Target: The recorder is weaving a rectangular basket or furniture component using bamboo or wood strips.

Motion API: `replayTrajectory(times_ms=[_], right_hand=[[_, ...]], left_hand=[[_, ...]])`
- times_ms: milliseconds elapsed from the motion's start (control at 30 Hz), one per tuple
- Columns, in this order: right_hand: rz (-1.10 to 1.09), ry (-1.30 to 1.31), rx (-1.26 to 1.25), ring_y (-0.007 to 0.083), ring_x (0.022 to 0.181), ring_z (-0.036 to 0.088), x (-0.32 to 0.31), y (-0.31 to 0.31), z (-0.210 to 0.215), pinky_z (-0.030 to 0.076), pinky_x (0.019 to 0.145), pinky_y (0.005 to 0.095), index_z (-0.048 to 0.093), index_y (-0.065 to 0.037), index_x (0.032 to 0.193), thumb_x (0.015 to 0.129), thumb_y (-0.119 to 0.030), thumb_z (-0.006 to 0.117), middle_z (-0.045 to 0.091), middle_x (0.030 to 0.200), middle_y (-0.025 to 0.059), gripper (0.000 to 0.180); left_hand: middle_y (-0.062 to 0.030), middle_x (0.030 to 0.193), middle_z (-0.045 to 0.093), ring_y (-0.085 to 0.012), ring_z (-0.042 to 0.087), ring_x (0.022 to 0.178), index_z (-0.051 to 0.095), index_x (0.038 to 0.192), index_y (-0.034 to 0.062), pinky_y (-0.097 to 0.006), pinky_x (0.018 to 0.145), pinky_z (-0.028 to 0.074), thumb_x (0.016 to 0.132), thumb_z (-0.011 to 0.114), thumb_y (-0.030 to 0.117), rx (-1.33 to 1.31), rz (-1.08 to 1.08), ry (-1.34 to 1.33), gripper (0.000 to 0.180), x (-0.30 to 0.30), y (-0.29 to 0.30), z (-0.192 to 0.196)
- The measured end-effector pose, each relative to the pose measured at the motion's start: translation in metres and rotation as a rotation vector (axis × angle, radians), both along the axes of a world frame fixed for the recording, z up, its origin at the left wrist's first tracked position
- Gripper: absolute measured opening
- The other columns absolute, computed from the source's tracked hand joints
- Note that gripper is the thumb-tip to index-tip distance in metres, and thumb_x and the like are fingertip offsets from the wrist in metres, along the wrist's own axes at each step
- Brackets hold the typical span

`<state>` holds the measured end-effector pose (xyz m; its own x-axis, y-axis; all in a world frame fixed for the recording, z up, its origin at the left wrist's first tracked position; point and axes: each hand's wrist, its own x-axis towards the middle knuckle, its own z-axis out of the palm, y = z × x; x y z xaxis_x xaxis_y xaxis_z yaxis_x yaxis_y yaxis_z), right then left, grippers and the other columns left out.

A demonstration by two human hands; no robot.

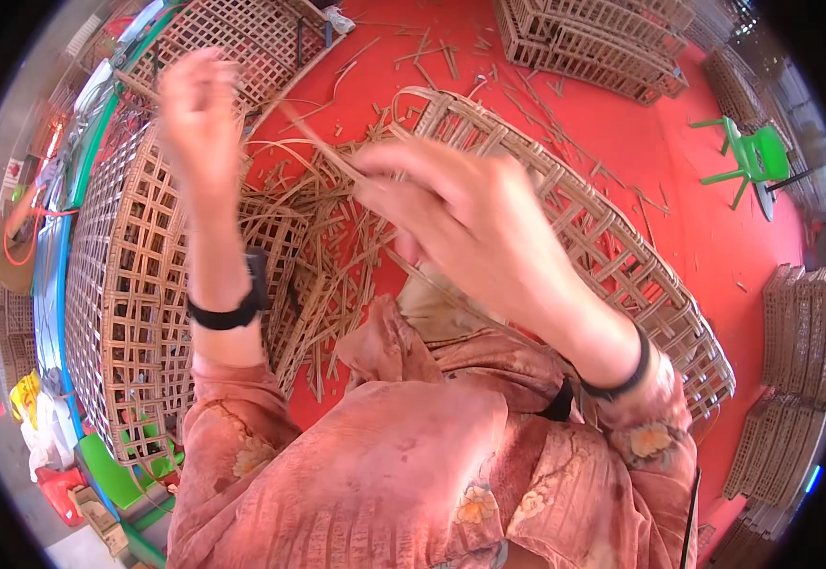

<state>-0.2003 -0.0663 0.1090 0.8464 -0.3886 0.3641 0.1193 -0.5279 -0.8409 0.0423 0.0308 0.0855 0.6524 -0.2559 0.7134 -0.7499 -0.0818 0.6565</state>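
My right hand (pixel 465 213) is closed in front of me, and a thin cane strip (pixel 313 137) sticks out from its fingers toward the upper left. Raised at the upper left, my left hand (pixel 199 109) is smeared by motion; whether anything is in its fingers cannot be made out. Behind and to the right of my right hand lies a woven cane basket (pixel 612 242) with an open lattice and a thick bound rim. Part of the basket is hidden by my right hand and forearm. A dark band circles each wrist.
Loose cane offcuts (pixel 337 256) litter the red floor (pixel 707 228). A tall lattice basket (pixel 133 284) stands at my left, another (pixel 232 38) behind it. Stacked baskets (pixel 593 47) stand at the far side, flat woven stacks (pixel 797 332) at right, near a green chair (pixel 754 156).
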Motion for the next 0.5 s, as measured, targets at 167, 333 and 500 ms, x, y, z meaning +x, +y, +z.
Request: replayTrajectory(times_ms=[167, 333, 500], right_hand=[[-0.137, 0.366, 0.328, 0.0096, 0.059, 0.065, -0.083, 0.003, -0.005, 0.052, 0.054, 0.0276, 0.067, 0.001, 0.111, 0.098, -0.009, 0.061, 0.066, 0.068, 0.0086, 0.017], [-0.417, 0.422, 0.394, 0.0085, 0.055, 0.061, -0.102, -0.001, -0.027, 0.048, 0.051, 0.0251, 0.067, 0.003, 0.108, 0.099, -0.013, 0.061, 0.065, 0.064, 0.0073, 0.019], [-0.419, 0.438, 0.346, 0.0079, 0.051, 0.057, -0.09, -0.009, -0.036, 0.046, 0.049, 0.025, 0.068, 0.003, 0.105, 0.1, -0.015, 0.06, 0.063, 0.06, 0.0064, 0.02]], left_hand=[[-0.0071, 0.093, 0.067, -0.0159, 0.065, 0.084, 0.072, 0.102, 0.0057, -0.03, 0.074, 0.052, 0.092, 0.067, 0.003, 0.26, -0.451, 0.011, 0.011, -0.082, -0.048, -0.047], [-0.0078, 0.093, 0.063, -0.0235, 0.066, 0.078, 0.071, 0.098, 0.0089, -0.034, 0.068, 0.054, 0.087, 0.068, -0.002, 0.365, -0.516, -0.077, 0.016, -0.119, -0.072, -0.084], [-0.0079, 0.095, 0.062, -0.0278, 0.067, 0.082, 0.07, 0.096, 0.0093, -0.037, 0.067, 0.054, 0.086, 0.067, -0.002, 0.43, -0.374, -0.221, 0.015, -0.123, -0.082, -0.091]])
